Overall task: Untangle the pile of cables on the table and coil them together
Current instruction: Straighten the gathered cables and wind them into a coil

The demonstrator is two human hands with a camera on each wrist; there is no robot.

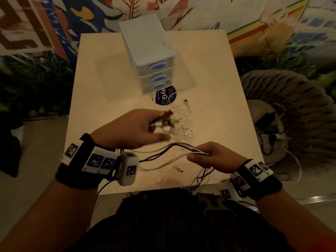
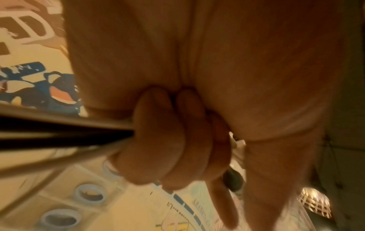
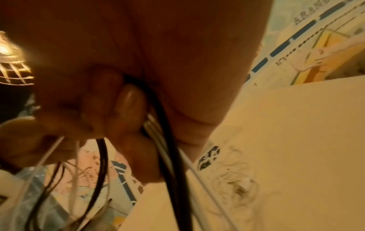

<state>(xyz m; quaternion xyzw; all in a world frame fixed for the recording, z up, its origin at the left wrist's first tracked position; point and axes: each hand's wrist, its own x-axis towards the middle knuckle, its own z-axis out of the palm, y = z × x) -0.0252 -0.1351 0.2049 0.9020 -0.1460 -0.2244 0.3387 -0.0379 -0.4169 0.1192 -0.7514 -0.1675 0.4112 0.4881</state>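
1. We are gripping the cable bundle [image 1: 183, 149] in our right hand [image 1: 214, 157], nearest us.
2. Our left hand [image 1: 132, 130] is clutching its connector ends [image 1: 163, 122], so the strands are running side to side.
3. The loose white tangle [image 1: 183, 120] is lying on the surface [image 1: 101, 84] just beyond the bundle, nearer our left hand.

Left hand [image 1: 134, 128] and right hand [image 1: 216, 157], fingers curled, apart.

Pale three-drawer plastic organiser [image 1: 148, 51] with blue oval handles at the far side of a beige table [image 1: 101, 84], dark round sticker [image 1: 165, 97] just in front of it, painted mural wall [image 1: 200, 10] behind, grey knitted pouf [image 1: 289, 99] at right
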